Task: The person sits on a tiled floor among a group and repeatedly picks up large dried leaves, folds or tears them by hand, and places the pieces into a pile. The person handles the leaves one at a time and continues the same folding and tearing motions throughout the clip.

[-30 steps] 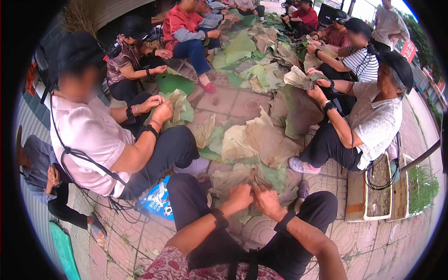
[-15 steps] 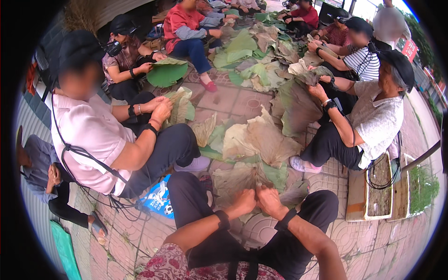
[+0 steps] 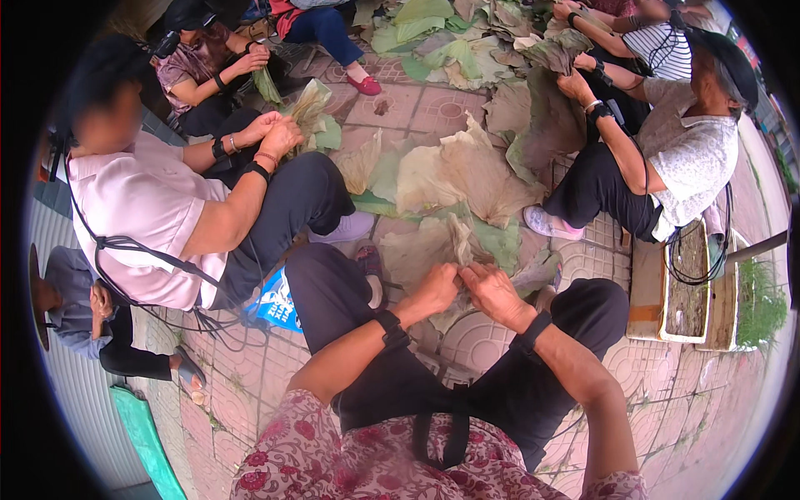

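Note:
Between my bent knees, both hands meet at a dried brownish lotus leaf [image 3: 419,252]. My left hand [image 3: 431,292] is closed on its near part. Right beside it, my right hand [image 3: 497,294] pinches the leaf with thumb and fingertips, its knuckles turned up. Just beyond my fingers the leaf bunches into folds, and its wider part spreads low over other leaves. My fingers hide the exact spot they grip. Past it lie a large pale, crumpled lotus leaf [image 3: 454,171] and a greener leaf [image 3: 498,243].
Co-workers sit close on both sides, including a person in pink [image 3: 158,200] and one in a pale patterned shirt [image 3: 692,154], handling leaves. A leaf heap [image 3: 458,58] stretches away on the paving. A blue bag [image 3: 275,304] lies by my left knee; planter boxes [image 3: 687,283] stand right.
The view has tipped downward, so my hands appear higher. My right hand's fingers look straighter and the leaf more bunched. At the far left, a co-worker's spread green leaf now hangs narrow.

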Motion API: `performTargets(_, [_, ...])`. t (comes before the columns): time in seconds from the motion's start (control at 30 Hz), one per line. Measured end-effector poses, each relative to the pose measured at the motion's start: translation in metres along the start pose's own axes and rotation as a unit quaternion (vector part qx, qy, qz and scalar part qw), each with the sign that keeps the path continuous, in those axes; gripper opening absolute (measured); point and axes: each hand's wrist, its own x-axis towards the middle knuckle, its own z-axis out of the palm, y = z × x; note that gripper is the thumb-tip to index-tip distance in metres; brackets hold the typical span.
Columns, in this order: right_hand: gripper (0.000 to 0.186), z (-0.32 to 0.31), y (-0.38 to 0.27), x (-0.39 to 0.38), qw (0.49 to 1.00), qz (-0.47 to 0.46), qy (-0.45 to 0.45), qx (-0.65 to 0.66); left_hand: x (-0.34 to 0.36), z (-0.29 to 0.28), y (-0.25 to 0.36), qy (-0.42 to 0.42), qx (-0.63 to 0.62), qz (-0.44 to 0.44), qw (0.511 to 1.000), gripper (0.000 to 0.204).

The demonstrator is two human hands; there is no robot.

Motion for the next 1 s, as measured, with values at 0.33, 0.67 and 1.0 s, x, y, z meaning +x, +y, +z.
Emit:
performTargets(0.33, [0.042, -0.024, -0.009, -0.002, 0.867, 0.282, 0.025, 0.411, -0.017, -0.018, 0.026, 0.051, 0.144, 0.035, 0.988, 0.014])
performTargets(0.67, [0.007, 0.0, 0.017, -0.008, 0.725, 0.342, 0.033, 0.598, -0.02, -0.013, 0.034, 0.086, 0.158, 0.15, 0.972, 0.028])
performTargets(1.0, [0.012, -0.013, 0.022, -0.008, 0.774, 0.25, -0.012, 0.581, -0.013, -0.013, 0.009, 0.077, -0.005, 0.168, 0.983, 0.037])
